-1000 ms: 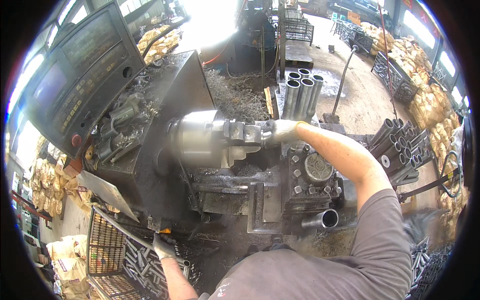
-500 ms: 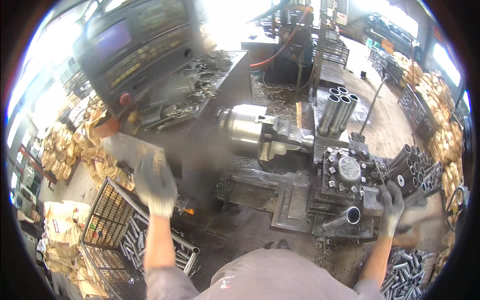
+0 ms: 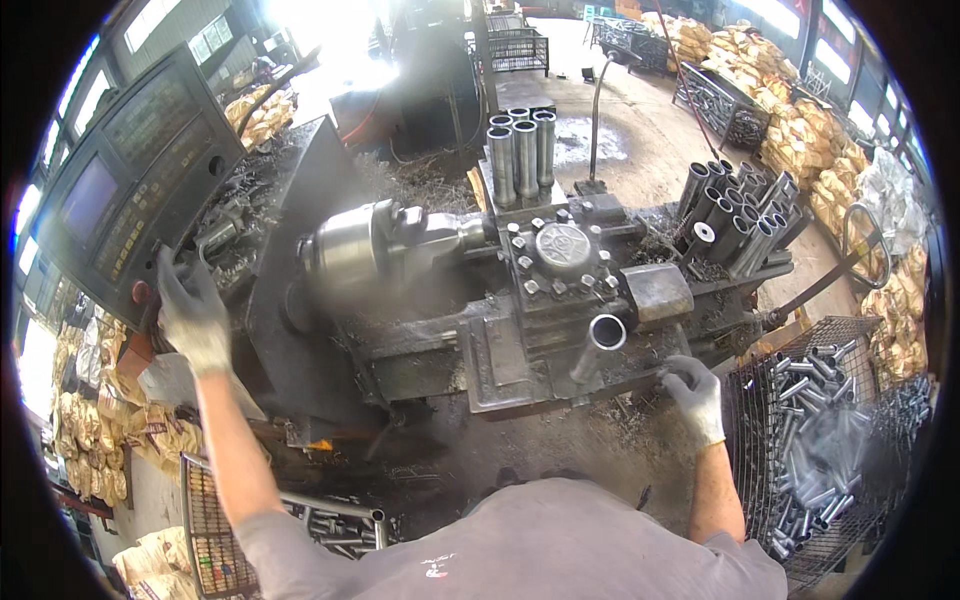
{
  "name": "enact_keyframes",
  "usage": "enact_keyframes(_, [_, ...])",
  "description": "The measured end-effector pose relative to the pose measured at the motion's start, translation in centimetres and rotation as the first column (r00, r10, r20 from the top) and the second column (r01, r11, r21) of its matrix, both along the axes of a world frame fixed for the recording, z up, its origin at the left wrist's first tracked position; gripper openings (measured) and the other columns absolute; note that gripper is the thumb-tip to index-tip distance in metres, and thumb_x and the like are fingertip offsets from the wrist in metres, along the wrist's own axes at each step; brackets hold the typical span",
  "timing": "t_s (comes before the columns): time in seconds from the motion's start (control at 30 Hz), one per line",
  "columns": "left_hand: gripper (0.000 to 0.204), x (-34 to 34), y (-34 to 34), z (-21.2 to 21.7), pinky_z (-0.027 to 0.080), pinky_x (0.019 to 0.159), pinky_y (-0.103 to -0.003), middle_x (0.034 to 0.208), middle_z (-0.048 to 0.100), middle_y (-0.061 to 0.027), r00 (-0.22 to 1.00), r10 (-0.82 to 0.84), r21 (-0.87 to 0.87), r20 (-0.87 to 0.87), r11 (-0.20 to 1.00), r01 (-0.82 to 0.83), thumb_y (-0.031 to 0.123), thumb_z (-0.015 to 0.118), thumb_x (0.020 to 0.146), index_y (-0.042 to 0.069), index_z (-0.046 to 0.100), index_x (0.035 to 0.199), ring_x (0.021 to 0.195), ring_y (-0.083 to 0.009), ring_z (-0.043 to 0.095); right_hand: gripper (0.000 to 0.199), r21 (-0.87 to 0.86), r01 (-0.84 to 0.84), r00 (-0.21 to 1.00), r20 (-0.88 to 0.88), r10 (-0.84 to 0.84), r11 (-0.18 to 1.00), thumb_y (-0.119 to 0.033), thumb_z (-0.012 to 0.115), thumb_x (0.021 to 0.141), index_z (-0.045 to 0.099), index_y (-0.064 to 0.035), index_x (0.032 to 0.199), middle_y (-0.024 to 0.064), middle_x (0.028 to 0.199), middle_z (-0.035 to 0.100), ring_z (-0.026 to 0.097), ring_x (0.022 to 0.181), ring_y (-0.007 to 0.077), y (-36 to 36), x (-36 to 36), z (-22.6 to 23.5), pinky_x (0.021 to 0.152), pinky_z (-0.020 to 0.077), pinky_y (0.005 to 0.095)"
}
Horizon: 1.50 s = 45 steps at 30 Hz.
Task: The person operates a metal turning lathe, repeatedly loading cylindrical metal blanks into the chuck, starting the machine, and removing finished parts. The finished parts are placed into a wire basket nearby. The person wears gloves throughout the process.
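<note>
Moved since the earlier frame: left hand [image 3: 195, 312], now at the control panel [image 3: 125, 205], far left, beside a red button [image 3: 141, 292], grip indeterminate; lathe chuck [image 3: 345, 245], blurred, could catch a straying hand if turning; right hand [image 3: 694, 395], grip apart, near steel tube [image 3: 595, 355].

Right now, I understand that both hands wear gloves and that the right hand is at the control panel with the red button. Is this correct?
Not quite: the head view shows the left hand at the control panel with the red button. The right hand is to the right of the open tube. Both do wear gloves.
</note>
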<state>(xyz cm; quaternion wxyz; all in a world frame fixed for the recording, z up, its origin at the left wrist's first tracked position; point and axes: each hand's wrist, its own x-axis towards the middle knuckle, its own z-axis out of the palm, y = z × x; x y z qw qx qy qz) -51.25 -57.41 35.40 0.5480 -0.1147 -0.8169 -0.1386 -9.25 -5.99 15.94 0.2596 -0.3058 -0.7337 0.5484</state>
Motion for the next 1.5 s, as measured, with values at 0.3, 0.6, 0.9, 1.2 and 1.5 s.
enact_keyframes(0.3, [0.038, 34.4, 4.6, -38.6, 0.057, 0.097, -0.043, 0.115, 0.077, -0.0229, 0.173, -0.342, 0.376, 0.924, 0.896, -0.238, 0.037, 0.068, 0.097, 0.006, 0.079, 0.116, 0.111, -0.0387, 0.075, 0.051, -0.135, -0.347, 0.931, 0.067, 0.358, 0.928, -0.008, 0.079, 0.088, 0.065, 0.0032, 0.136, 0.0135, 0.112, 0.08, 0.075, 0.099, 0.0132, 1.4, -3.1, -3.6, 0.087, 0.0599, 0.028])
enact_keyframes(0.6, [0.041, 67.9, -7.1, -56.8, 0.052, 0.114, -0.047, 0.142, 0.068, -0.0202, -0.56, 0.248, -0.243, 0.79, 0.966, 0.085, 0.028, 0.054, 0.104, 0.015, 0.07, 0.138, 0.137, -0.037, 0.062, 0.059, 0.286, -0.648, 0.758, 0.336, 0.559, 0.706, -0.033, 0.088, 0.079, 0.069, -0.0012, 0.125, 0.0228, 0.109, 0.078, 0.079, 0.102, 0.0301, 0.2, -10.5, -2.5, 0.088, 0.0606, 0.0413])
enact_keyframes(0.9, [0.045, 80.6, 1.6, -54.4, 0.059, 0.082, -0.037, 0.103, 0.08, -0.0144, 0.3, -0.459, 0.386, 0.836, 0.104, -0.917, 0.035, 0.07, 0.096, 0.0, 0.075, 0.123, 0.092, -0.0221, 0.076, 0.056, 0.52, -0.818, 0.346, 0.101, 0.933, 0.247, -0.017, 0.091, 0.078, 0.07, -0.0096, 0.13, 0.0162, 0.116, 0.078, 0.077, 0.107, 0.0333, -21.2, -6.6, -6.1, 0.091, 0.0611, 0.0399])
enact_keyframes(1.2, [0.053, 103.8, 5.8, -53.9, 0.053, 0.108, -0.047, 0.132, 0.074, -0.0212, 0.149, -0.35, 0.025, 0.925, -0.335, -0.942, 0.046, 0.059, 0.094, 0.01, 0.076, 0.129, 0.128, -0.0395, 0.068, 0.032, 0.207, -0.774, -0.569, 0.185, 0.801, -0.598, -0.026, 0.087, 0.086, 0.075, -0.006, 0.108, 0.0149, 0.095, 0.079, 0.08, 0.09, 0.0258, -46.5, 16.9, -7.8, 0.082, 0.0622, 0.0376])
enact_keyframes(1.5, [0.059, 114.9, 27.5, -56.6, 0.054, 0.105, -0.045, 0.138, 0.072, -0.0213, 0.344, 0.336, 0.347, 0.877, -0.937, 0.03, 0.041, 0.06, 0.1, -0.003, 0.066, 0.139, 0.122, -0.0371, 0.071, 0.051, 0.135, 0.045, -0.961, 0.275, -0.006, -0.99, -0.031, 0.089, 0.081, 0.072, -0.0082, 0.123, 0.0194, 0.107, 0.078, 0.077, 0.101, 0.0367, -61.9, 38.6, -4.9, 0.086, 0.0625, 0.0434])
